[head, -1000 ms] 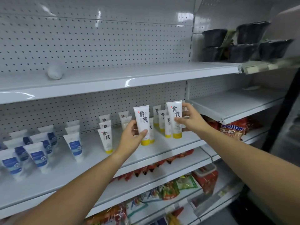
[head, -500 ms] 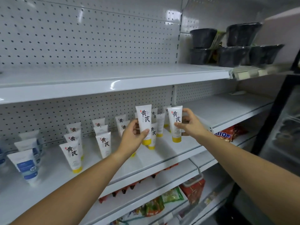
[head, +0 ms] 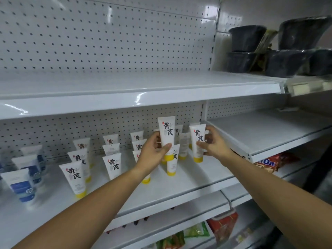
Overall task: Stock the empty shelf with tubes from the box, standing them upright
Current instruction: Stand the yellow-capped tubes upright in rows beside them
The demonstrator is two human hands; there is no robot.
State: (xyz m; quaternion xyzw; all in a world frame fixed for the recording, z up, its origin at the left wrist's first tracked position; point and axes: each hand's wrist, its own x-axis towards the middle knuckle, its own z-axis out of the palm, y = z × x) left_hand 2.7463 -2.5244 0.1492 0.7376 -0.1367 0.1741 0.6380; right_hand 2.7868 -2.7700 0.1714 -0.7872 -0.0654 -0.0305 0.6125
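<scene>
Left hand (head: 154, 151) gripped a white tube (head: 167, 132) round its lower body, cap-down, raised above the standing ones. Right hand (head: 213, 144) pinched a second tube (head: 197, 141), upright, yellow cap seemingly touching the shelf (head: 179, 191) near its right end. Behind and left, matching tubes (head: 74, 177) stood in rows, with blue-label tubes (head: 19, 186) further left. Dark tubs (head: 248, 38) sat higher up, far right.
</scene>
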